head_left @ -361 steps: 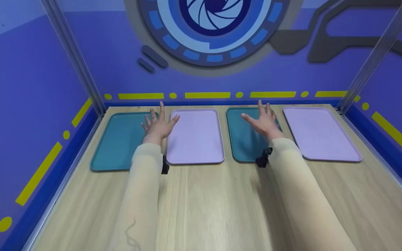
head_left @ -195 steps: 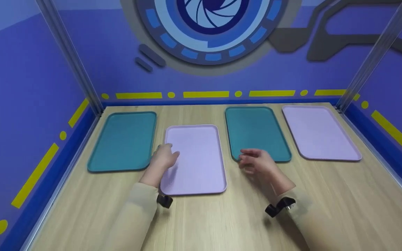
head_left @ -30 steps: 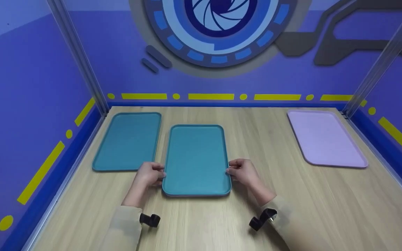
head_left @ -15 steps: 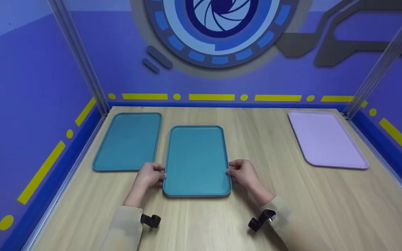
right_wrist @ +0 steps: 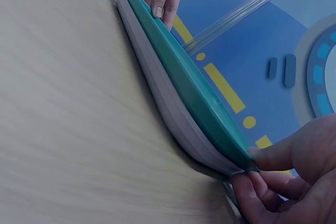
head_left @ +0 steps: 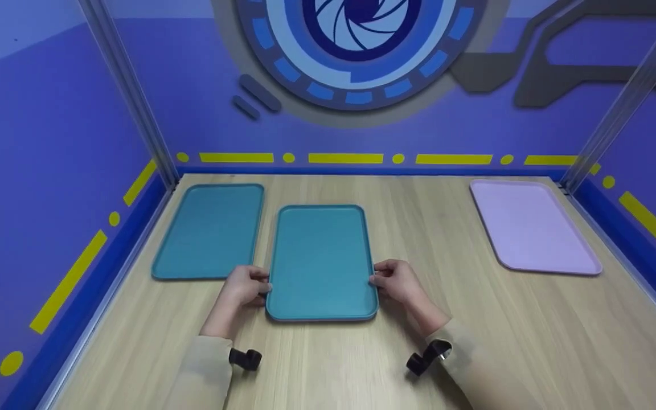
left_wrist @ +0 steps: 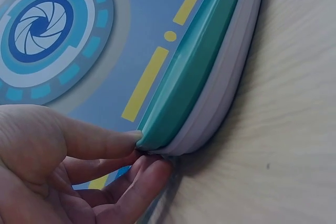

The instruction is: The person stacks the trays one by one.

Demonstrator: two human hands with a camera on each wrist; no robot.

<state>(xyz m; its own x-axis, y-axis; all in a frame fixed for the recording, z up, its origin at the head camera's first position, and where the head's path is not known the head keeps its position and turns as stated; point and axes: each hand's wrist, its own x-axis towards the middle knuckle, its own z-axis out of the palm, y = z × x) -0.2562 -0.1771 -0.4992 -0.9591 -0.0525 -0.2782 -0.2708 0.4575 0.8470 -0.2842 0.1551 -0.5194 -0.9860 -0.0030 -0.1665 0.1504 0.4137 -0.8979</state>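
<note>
1. Green tray (head_left: 323, 262): near the middle of the tabletop (head_left: 328, 364), before the person, its short side toward them. It sits squarely on a lower lilac tray (left_wrist: 228, 72), whose pale side I see below the green one from both wrists.
2. Left hand (head_left: 244, 285): at the left long edge of the green tray, toward the near end. Its grip is a narrow pinch, thumb on the green rim, fingers curled beneath the edge.
3. Right hand (head_left: 399, 280): at the opposite long edge, nearly level with the left. Its grip is likewise a narrow pinch, thumb on the green rim, fingers bent below.
4. Second green tray (head_left: 208, 230): flat to the left of the stacked pair, separated by a thin strip of wood; the left hand lies close to its near right corner.
5. Far lilac tray (head_left: 534, 228): flat at the right side of the tabletop, well apart from the pair.
6. Surroundings: blue-violet walls (head_left: 419, 134) with yellow dashes and dots; a black wrist device (head_left: 245, 359) at the left sleeve (head_left: 200, 370), another at the right.
</note>
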